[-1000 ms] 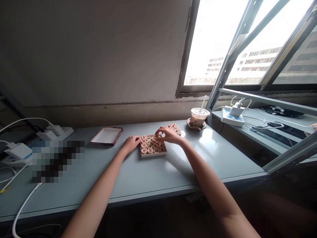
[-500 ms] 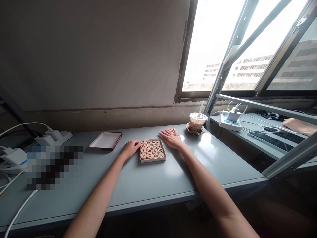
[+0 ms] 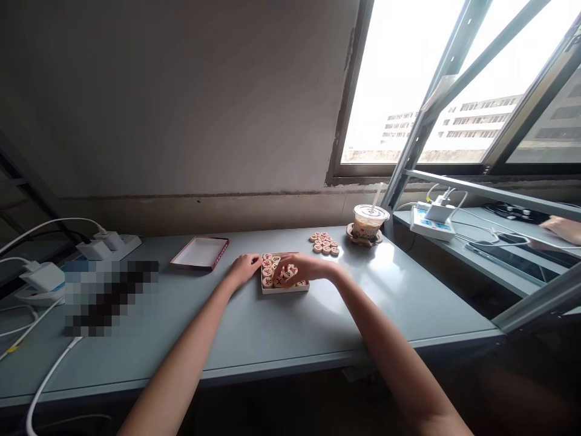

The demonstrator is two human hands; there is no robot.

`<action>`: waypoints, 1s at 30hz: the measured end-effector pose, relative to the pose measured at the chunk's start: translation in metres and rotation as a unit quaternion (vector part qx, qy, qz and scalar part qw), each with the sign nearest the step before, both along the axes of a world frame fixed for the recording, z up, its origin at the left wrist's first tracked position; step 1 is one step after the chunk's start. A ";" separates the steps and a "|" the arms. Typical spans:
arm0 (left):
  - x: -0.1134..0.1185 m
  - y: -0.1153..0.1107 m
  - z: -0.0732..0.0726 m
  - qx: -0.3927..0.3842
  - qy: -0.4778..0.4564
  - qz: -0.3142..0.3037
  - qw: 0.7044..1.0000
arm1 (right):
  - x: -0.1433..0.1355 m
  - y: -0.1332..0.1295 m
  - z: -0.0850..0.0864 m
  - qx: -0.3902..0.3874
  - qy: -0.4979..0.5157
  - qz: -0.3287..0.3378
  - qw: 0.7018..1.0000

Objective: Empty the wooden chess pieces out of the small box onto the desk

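Note:
A shallow cardboard box (image 3: 285,290) holds rows of round wooden Chinese chess pieces (image 3: 267,272), marked in red and black. My left hand (image 3: 245,268) rests on the table against the box's left side, its fingers curled in at the edge. My right hand (image 3: 299,268) hovers over the box with bent fingers spread apart and pointing down at the pieces. It hides much of the middle and right of the box. Behind, to the right, several loose chess pieces (image 3: 324,243) lie grouped on the table.
The box lid (image 3: 196,253) lies inside-up at the left. A lidded drink cup (image 3: 368,223) with a straw stands on a coaster (image 3: 364,237) at the back right. Power strips (image 3: 120,245) and cables occupy the left end. Another person's hand (image 3: 563,229) shows beyond the metal frame (image 3: 422,115).
My right hand has moved from the loose pieces leftward and nearer, over the box, uncovering the loose group. My left hand stays by the box. The view has shifted slightly.

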State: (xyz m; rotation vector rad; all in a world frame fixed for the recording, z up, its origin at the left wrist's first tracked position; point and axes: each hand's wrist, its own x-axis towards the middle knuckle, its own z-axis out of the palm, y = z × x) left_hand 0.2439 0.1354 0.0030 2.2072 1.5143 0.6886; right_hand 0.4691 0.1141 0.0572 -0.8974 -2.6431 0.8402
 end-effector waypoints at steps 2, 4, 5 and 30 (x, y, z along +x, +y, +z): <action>0.000 0.000 0.000 -0.001 -0.001 0.002 1.000 | -0.010 -0.009 0.002 -0.033 -0.022 -0.003 0.999; 0.001 0.000 0.001 -0.005 0.000 0.005 1.000 | -0.015 -0.013 0.000 -0.049 -0.009 -0.021 0.999; 0.001 0.000 0.001 -0.006 0.002 0.008 1.000 | -0.016 -0.013 -0.001 -0.055 0.003 -0.021 0.998; 0.000 0.001 0.000 0.002 0.006 -0.001 1.000 | -0.006 0.018 -0.026 0.242 0.010 -0.156 0.958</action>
